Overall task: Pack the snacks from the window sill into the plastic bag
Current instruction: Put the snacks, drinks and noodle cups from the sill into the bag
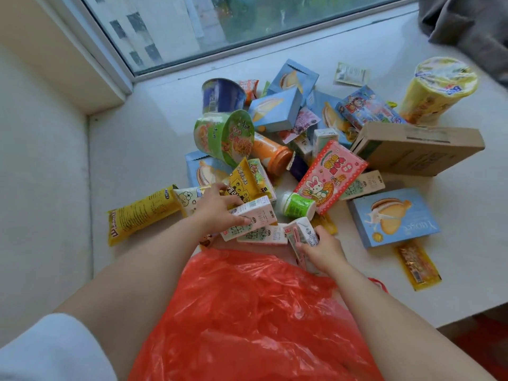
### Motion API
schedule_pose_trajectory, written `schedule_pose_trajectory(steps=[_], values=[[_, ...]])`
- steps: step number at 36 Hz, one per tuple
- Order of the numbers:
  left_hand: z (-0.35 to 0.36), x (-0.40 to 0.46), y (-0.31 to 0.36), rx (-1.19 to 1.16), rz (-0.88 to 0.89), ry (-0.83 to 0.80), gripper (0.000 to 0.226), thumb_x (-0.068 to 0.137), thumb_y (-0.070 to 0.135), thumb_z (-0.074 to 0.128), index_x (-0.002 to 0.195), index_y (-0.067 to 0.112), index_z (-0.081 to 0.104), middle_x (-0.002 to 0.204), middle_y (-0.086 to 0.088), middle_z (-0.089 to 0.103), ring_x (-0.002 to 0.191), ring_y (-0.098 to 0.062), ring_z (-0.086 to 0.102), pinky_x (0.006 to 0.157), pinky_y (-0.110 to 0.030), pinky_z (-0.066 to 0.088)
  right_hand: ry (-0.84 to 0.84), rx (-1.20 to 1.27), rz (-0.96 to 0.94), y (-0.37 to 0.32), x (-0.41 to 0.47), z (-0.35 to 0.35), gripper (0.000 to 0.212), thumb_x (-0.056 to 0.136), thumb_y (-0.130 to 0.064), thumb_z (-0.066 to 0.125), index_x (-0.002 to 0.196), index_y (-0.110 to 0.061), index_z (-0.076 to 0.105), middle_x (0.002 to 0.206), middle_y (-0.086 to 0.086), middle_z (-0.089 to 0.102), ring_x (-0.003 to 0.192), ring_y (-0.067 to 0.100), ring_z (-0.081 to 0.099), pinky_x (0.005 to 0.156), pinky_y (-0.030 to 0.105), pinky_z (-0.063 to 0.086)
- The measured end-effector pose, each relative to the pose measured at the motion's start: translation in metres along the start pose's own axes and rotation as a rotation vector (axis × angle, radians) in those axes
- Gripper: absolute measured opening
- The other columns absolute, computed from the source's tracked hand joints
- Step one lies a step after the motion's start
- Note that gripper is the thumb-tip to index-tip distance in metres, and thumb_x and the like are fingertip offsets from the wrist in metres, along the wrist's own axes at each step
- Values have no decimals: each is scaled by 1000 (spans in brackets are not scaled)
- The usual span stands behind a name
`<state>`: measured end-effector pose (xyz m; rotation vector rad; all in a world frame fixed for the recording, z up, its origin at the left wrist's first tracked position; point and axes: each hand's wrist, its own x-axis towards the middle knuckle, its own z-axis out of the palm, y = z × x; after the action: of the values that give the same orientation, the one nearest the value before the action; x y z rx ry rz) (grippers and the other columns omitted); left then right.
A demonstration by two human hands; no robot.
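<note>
Head view: white sill (143,127) under a window, carrying a loose snack pile. Red bag (247,320) lies crumpled at the near edge, between both forearms, mouth toward the pile. Brown carton (417,147) sits far right; blue box (393,215) lies flat beside it; green cup (225,136) is tipped on its side mid-pile. Left hand (217,207) curls its fingers round a milk carton (253,218), lifted at the pile's near edge. Right hand (321,248) grips a second carton (302,232), just above the bag rim.
</note>
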<state>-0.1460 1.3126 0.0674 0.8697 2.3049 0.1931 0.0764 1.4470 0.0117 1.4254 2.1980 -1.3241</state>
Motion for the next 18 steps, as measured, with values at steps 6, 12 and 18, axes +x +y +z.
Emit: schedule_pose_trajectory(steps=[6, 12, 18], values=[[13, -10, 8, 100, 0, 139, 52, 77, 59, 64, 122, 31, 61, 138, 1, 36, 130, -20, 34, 105, -39, 31, 33, -15, 10, 6, -14, -9, 28, 80, -32, 70, 98, -17, 53, 99, 4, 64, 83, 19, 53, 67, 27, 37], [12, -24, 15, 70, -35, 257, 49, 81, 54, 62, 118, 22, 63, 121, 2, 48, 109, -19, 49, 89, -34, 40, 135, 33, -54, 0, -32, -28, 25, 81, -31, 69, 93, -20, 50, 87, -1, 59, 83, 21, 55, 64, 29, 36], [3, -56, 8, 13, 64, 433, 45, 79, 53, 65, 110, 21, 68, 113, 4, 52, 100, -17, 53, 87, -32, 33, 144, 191, -303, -19, -74, -61, 23, 80, -18, 73, 90, -22, 52, 84, -6, 60, 76, 9, 56, 62, 26, 43]])
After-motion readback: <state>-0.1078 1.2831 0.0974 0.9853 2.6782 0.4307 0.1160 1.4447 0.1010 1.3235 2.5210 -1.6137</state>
